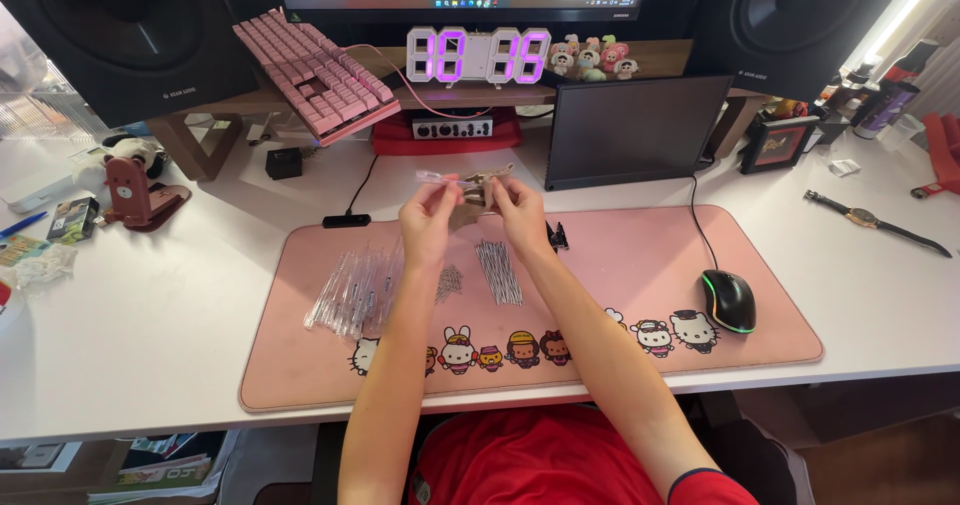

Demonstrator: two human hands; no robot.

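Both hands are raised above the pink desk mat point(700, 340), close together. My left hand point(428, 223) pinches a thin clear pen barrel point(436, 177) that points left. My right hand point(520, 208) grips a small clear-brownish part point(484, 187) at the barrel's other end. On the mat below lie a pile of clear pen barrels point(355, 290), a bundle of thin metal refills point(498, 270) and a small heap of springs point(449, 283).
A black mouse point(728, 300) sits on the mat's right side and a small black clip point(556, 235) near my right wrist. A dark tablet screen point(635, 130), a pink keyboard point(318, 73), a glowing digital clock point(478, 55) and a wristwatch point(875, 222) surround the mat.
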